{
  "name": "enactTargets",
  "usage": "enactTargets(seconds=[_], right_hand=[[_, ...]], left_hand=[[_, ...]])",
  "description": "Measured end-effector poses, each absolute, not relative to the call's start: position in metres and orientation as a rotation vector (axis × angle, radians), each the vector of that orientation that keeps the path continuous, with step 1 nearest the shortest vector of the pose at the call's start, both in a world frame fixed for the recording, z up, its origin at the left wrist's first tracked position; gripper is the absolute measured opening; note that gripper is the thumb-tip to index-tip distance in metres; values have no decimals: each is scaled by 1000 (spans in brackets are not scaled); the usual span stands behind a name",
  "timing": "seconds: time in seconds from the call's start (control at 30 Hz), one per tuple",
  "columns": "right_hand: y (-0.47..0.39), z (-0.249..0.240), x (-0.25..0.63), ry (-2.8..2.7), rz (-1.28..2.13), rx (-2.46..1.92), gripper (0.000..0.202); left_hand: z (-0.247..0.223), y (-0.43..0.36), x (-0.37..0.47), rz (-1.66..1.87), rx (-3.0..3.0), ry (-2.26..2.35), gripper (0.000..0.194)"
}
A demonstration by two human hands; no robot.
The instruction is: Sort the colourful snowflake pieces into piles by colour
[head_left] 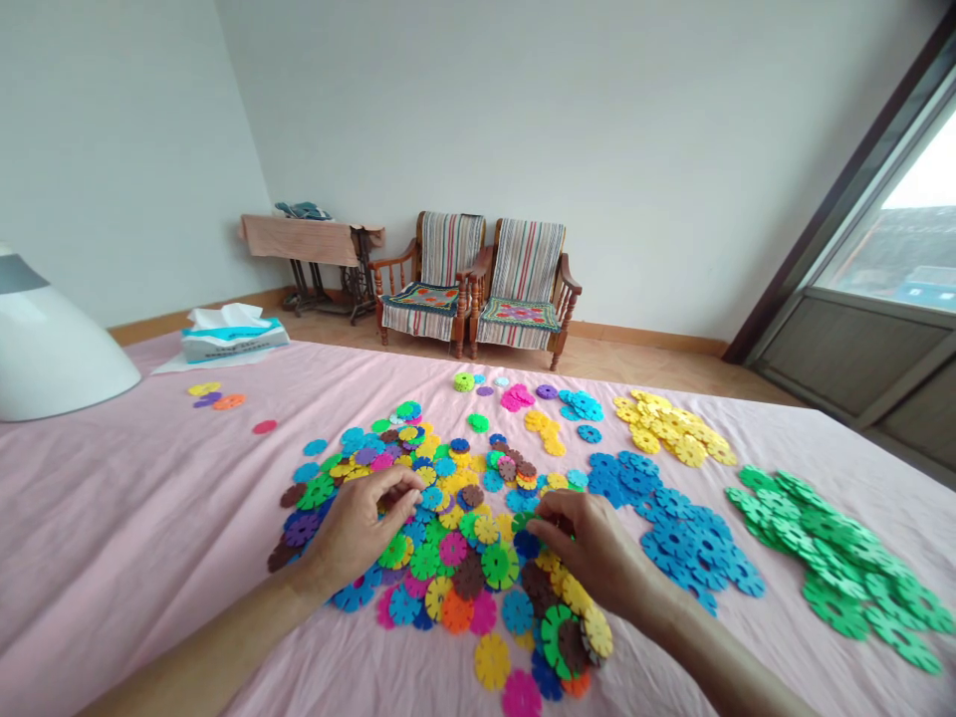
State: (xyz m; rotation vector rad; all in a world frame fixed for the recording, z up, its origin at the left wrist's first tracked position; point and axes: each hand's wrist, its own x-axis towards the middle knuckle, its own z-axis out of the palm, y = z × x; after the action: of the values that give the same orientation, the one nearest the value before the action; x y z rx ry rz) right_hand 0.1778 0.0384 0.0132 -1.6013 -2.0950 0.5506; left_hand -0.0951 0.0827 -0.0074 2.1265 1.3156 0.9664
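Observation:
A wide pile of mixed-colour notched plastic discs spreads across the middle of the pink cloth. Over its left part is my left hand, fingers curled in and thumb close to the index finger; whatever sits between them, if anything, is hidden. My right hand reaches over the right side of the pile, its fingertips pinched together. A green disc and a dark blue disc lie right at those fingertips, but I cannot tell whether either is gripped.
Sorted heaps lie to the right: blue discs, green discs and yellow discs. Smaller groups, including pink discs, are farther back. A tissue box and a white rounded object stand left. Two wooden armchairs are beyond.

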Motion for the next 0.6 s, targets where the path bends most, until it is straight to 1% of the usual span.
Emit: enactTargets(seconds=[0.2,0.6], right_hand=[[36,15,174,-2027,577,-1627,13],[37,13,173,-2001,519,-1619,13]], left_hand=[[-5,81,-95,928,2119,1315,18],[-13,86,-99,941,2165,1311,16]])
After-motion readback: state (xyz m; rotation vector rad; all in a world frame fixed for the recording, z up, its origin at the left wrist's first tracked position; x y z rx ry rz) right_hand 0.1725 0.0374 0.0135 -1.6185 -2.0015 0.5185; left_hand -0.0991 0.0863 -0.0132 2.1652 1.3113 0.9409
